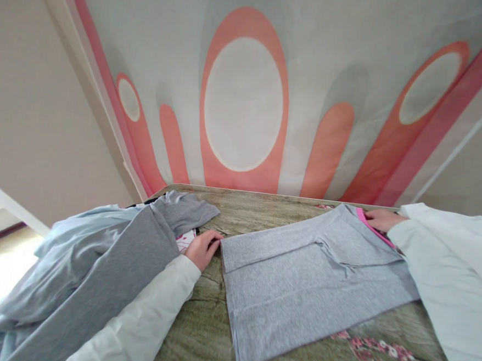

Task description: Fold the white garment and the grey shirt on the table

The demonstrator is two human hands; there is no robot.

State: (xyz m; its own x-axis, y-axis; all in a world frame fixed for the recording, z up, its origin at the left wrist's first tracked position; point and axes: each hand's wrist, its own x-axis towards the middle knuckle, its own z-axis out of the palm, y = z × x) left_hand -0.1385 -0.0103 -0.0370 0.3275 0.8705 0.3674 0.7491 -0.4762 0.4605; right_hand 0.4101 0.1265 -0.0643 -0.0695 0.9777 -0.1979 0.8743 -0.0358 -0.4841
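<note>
A grey shirt (290,287) with pink trim along its right end lies folded on the wood-patterned tabletop (205,326). At its far left corner, my left hand (204,250) has thumb and fingers closed on the cloth edge. My right hand (384,220) is at the pink-trimmed end, fingers curled against the fabric; the fingertips are partly hidden. Creases and a fold, perhaps a sleeve, run across the shirt's right half.
To the left, a heap of grey and pale blue clothes (107,267) spreads along the table, with a white and pink printed piece (185,240) peeking out. Behind the table stands a wall with a pink and white pattern (244,103). Pink flowers (380,347) decorate the tabletop.
</note>
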